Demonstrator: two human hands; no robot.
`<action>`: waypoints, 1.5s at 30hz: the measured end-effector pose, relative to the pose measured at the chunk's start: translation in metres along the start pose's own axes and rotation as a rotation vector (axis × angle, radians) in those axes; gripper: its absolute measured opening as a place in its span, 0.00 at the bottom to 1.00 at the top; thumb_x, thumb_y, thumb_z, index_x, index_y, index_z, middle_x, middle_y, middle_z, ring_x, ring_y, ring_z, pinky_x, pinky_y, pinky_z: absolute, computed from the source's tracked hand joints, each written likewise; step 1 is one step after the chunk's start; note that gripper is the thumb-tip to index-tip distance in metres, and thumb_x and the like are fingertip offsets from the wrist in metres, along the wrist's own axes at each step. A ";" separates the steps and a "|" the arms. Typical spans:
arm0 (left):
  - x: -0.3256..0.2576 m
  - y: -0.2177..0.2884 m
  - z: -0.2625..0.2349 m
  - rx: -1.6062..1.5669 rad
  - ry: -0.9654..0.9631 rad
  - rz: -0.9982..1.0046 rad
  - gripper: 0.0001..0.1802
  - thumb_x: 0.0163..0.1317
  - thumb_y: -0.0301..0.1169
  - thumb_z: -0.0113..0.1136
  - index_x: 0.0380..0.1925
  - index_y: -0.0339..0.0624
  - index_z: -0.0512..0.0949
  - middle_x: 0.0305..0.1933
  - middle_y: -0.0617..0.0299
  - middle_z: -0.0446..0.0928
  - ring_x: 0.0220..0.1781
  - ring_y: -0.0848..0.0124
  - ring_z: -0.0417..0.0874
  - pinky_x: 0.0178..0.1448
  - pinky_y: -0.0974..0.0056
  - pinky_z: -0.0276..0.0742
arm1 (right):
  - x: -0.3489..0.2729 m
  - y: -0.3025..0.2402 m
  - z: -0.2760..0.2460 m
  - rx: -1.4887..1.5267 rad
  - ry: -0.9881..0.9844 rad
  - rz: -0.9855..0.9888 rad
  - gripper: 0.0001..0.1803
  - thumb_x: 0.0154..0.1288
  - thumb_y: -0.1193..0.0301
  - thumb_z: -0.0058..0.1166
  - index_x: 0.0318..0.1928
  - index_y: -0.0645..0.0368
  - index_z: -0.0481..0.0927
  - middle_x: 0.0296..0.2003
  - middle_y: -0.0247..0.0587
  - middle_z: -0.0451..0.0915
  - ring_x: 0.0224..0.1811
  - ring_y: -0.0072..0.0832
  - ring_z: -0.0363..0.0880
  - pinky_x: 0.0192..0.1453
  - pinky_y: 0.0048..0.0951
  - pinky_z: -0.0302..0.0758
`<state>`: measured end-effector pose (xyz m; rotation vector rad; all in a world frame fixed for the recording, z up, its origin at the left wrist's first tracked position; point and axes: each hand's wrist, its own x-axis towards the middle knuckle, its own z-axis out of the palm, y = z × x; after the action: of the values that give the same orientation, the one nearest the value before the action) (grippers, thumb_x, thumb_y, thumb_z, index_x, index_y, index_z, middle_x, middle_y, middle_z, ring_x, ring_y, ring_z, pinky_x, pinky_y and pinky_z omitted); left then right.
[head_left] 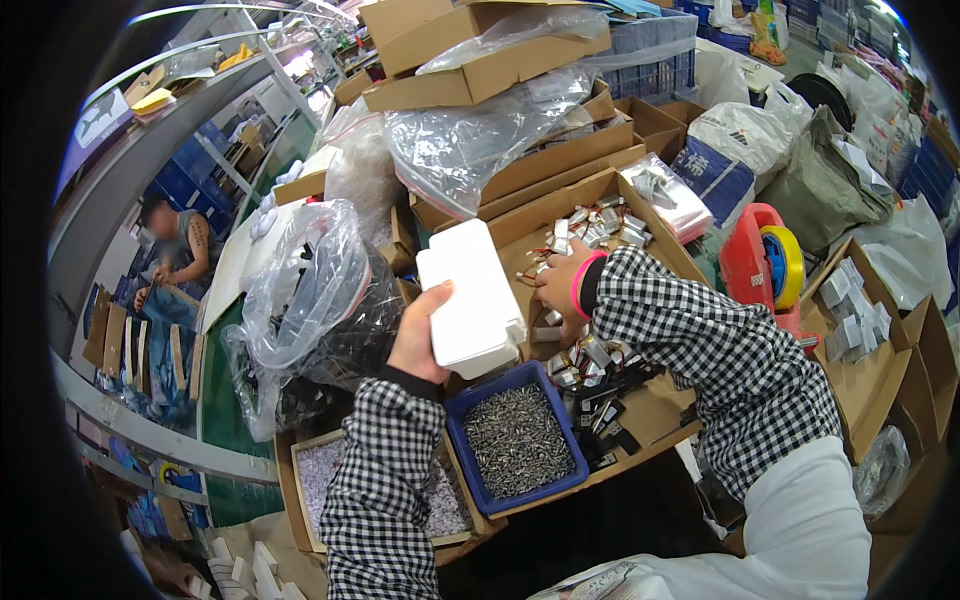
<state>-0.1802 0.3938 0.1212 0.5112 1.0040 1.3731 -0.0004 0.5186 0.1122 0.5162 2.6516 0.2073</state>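
Note:
My left hand [420, 335] is closed around a white rectangular box [468, 290], or a stack of them, above the near trays. At its right, my right hand [567, 287] reaches down into a shallow cardboard box [512, 225], its fingers bent and apart over the parts. Small silver battery-like parts with wires [632, 235] lie in that box around the fingers. Whether a fingertip touches one is hidden. Just below the white box stands a blue plastic tray [452, 425] full of small metal screws [515, 440].
Black parts [608, 415] lie right of the blue tray. A box of small white pieces [318, 480] is under my left forearm. Clear plastic bags [300, 290] bulge at left. A red tape dispenser [745, 250] and a carton of white boxes [850, 310] stand right. Another person [190, 240] sits far left.

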 end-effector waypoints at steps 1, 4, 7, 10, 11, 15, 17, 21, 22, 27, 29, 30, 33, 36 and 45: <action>0.003 -0.004 0.001 0.006 0.033 -0.026 0.29 0.62 0.36 0.51 0.60 0.33 0.60 0.56 0.48 0.71 0.56 0.55 0.75 0.59 0.53 0.72 | 0.002 0.002 -0.002 -0.010 -0.045 -0.009 0.41 0.42 0.39 0.60 0.56 0.46 0.74 0.56 0.26 0.70 0.61 0.30 0.64 0.59 0.54 0.59; 0.005 -0.007 0.004 -0.021 0.081 -0.054 0.27 0.64 0.36 0.48 0.60 0.34 0.61 0.57 0.48 0.70 0.57 0.55 0.74 0.61 0.52 0.70 | 0.007 0.005 -0.003 0.107 -0.079 0.000 0.28 0.55 0.49 0.53 0.53 0.49 0.76 0.50 0.31 0.77 0.56 0.32 0.71 0.56 0.52 0.64; 0.002 -0.006 0.006 -0.004 0.102 -0.078 0.26 0.68 0.36 0.45 0.61 0.33 0.59 0.58 0.48 0.70 0.57 0.56 0.74 0.61 0.53 0.70 | 0.010 0.001 0.003 0.494 0.378 0.032 0.18 0.64 0.62 0.43 0.49 0.56 0.76 0.37 0.52 0.80 0.41 0.46 0.79 0.48 0.41 0.73; 0.002 -0.005 0.006 0.064 0.135 -0.077 0.24 0.70 0.36 0.42 0.60 0.32 0.60 0.57 0.48 0.71 0.56 0.57 0.75 0.59 0.54 0.71 | 0.017 -0.008 0.004 0.818 0.528 0.061 0.17 0.66 0.62 0.41 0.48 0.58 0.75 0.39 0.54 0.79 0.43 0.47 0.78 0.50 0.41 0.72; 0.003 -0.006 0.005 0.099 0.165 -0.079 0.23 0.70 0.37 0.41 0.59 0.32 0.61 0.56 0.49 0.71 0.55 0.57 0.75 0.58 0.55 0.72 | 0.020 -0.011 0.003 0.836 0.536 0.093 0.19 0.69 0.60 0.37 0.50 0.59 0.73 0.39 0.52 0.80 0.41 0.44 0.79 0.43 0.41 0.77; 0.010 -0.012 -0.003 0.249 0.284 -0.048 0.22 0.71 0.37 0.40 0.58 0.32 0.62 0.53 0.51 0.73 0.51 0.60 0.77 0.54 0.56 0.74 | 0.026 -0.023 -0.002 1.290 0.372 0.078 0.26 0.70 0.56 0.31 0.47 0.66 0.73 0.42 0.58 0.78 0.45 0.48 0.77 0.50 0.42 0.71; 0.013 -0.016 -0.009 0.328 0.344 -0.003 0.21 0.71 0.37 0.40 0.57 0.33 0.63 0.52 0.52 0.74 0.50 0.60 0.78 0.53 0.57 0.75 | 0.028 -0.030 -0.004 1.247 0.346 0.101 0.26 0.72 0.56 0.29 0.51 0.66 0.69 0.40 0.56 0.77 0.41 0.42 0.79 0.38 0.37 0.77; 0.017 -0.024 -0.014 0.399 0.426 0.026 0.21 0.70 0.37 0.41 0.57 0.34 0.62 0.51 0.51 0.73 0.49 0.61 0.78 0.52 0.57 0.75 | 0.030 -0.040 -0.005 1.052 0.400 0.134 0.26 0.72 0.57 0.27 0.51 0.68 0.67 0.39 0.56 0.78 0.34 0.41 0.82 0.29 0.34 0.81; 0.017 -0.025 -0.014 0.383 0.468 0.034 0.22 0.70 0.37 0.42 0.58 0.34 0.62 0.52 0.51 0.73 0.50 0.61 0.78 0.52 0.57 0.75 | 0.030 -0.041 -0.006 1.009 0.374 0.183 0.26 0.71 0.57 0.27 0.50 0.68 0.67 0.39 0.57 0.78 0.33 0.42 0.82 0.29 0.34 0.80; 0.006 -0.009 0.000 1.411 0.616 0.146 0.26 0.65 0.45 0.49 0.51 0.30 0.69 0.45 0.41 0.77 0.47 0.52 0.80 0.51 0.55 0.75 | 0.026 -0.039 -0.010 1.102 0.361 0.153 0.26 0.70 0.56 0.27 0.50 0.67 0.69 0.39 0.56 0.78 0.32 0.43 0.81 0.33 0.35 0.80; -0.003 -0.001 0.006 1.718 0.675 0.161 0.26 0.62 0.48 0.52 0.42 0.33 0.77 0.37 0.42 0.80 0.42 0.49 0.81 0.50 0.53 0.75 | 0.023 -0.041 -0.013 1.165 0.360 0.193 0.26 0.70 0.55 0.29 0.50 0.66 0.69 0.39 0.56 0.78 0.34 0.44 0.81 0.39 0.37 0.79; -0.007 0.002 0.009 1.744 0.646 0.157 0.26 0.62 0.48 0.53 0.42 0.33 0.77 0.38 0.42 0.80 0.42 0.49 0.81 0.50 0.54 0.76 | 0.021 -0.042 -0.016 1.167 0.373 0.215 0.26 0.70 0.55 0.29 0.50 0.65 0.70 0.40 0.57 0.78 0.36 0.45 0.81 0.42 0.38 0.78; -0.021 0.005 0.015 1.855 0.640 0.287 0.21 0.60 0.44 0.53 0.42 0.36 0.77 0.37 0.45 0.80 0.41 0.52 0.81 0.46 0.55 0.76 | 0.015 -0.045 -0.021 0.995 0.526 0.387 0.23 0.67 0.55 0.39 0.48 0.63 0.73 0.41 0.55 0.78 0.43 0.44 0.79 0.49 0.38 0.74; -0.047 0.009 0.015 1.659 0.591 0.406 0.18 0.60 0.41 0.53 0.45 0.42 0.77 0.38 0.50 0.81 0.43 0.54 0.81 0.48 0.55 0.76 | 0.015 -0.044 -0.023 1.022 0.543 0.426 0.21 0.63 0.56 0.47 0.45 0.62 0.75 0.42 0.54 0.79 0.46 0.45 0.77 0.52 0.38 0.71; -0.202 -0.014 0.033 0.782 0.275 0.481 0.13 0.65 0.29 0.51 0.47 0.34 0.74 0.41 0.59 0.79 0.35 0.75 0.79 0.36 0.73 0.75 | 0.005 -0.028 -0.028 1.251 0.708 0.422 0.21 0.57 0.56 0.55 0.36 0.63 0.83 0.33 0.49 0.82 0.38 0.37 0.81 0.46 0.33 0.75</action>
<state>-0.1242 0.2072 0.1849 1.2278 1.7345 1.4553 -0.0261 0.4935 0.1291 1.6007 2.9738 -1.4863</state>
